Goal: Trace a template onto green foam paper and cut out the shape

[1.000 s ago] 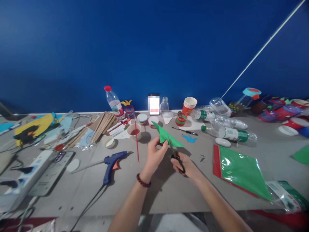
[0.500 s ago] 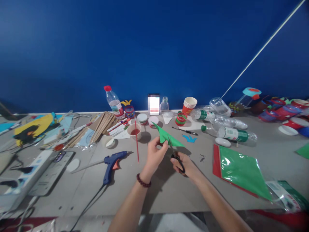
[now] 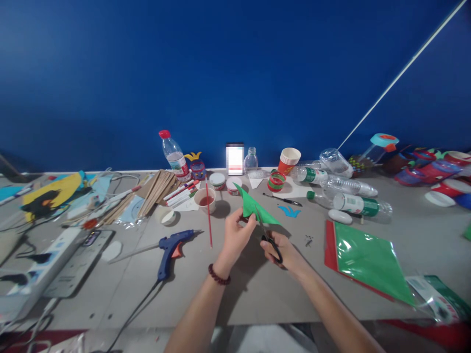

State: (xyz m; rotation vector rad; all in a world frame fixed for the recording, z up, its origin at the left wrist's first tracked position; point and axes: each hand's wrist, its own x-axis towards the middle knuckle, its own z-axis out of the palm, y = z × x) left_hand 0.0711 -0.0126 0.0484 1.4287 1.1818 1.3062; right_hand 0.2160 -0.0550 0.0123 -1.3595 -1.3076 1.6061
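Between thumb and fingers, my left hand (image 3: 237, 229) pinches a green sheet (image 3: 257, 208), which looks like craft foam or paper and is held above the table. A pair of black-handled scissors (image 3: 272, 246) is in my right hand (image 3: 281, 251), with the blades at the green sheet's near edge. Just beyond my hands lies a blue crown-shaped cut-out (image 3: 289, 211). Small dark scraps (image 3: 308, 240) are to the right of my right hand. Behind the green sheet a pen (image 3: 282, 199) rests on the table.
A blue glue gun (image 3: 172, 250) lies left of my hands, near a paper cup (image 3: 205, 201) with a red brush across it. Several plastic bottles (image 3: 356, 204) lie at the right, behind packed green sheets (image 3: 371, 262). Power strips (image 3: 79, 264) stand at far left.
The green sheet's upper tip has shifted very slightly. Both hands and the scissors keep almost the same position.
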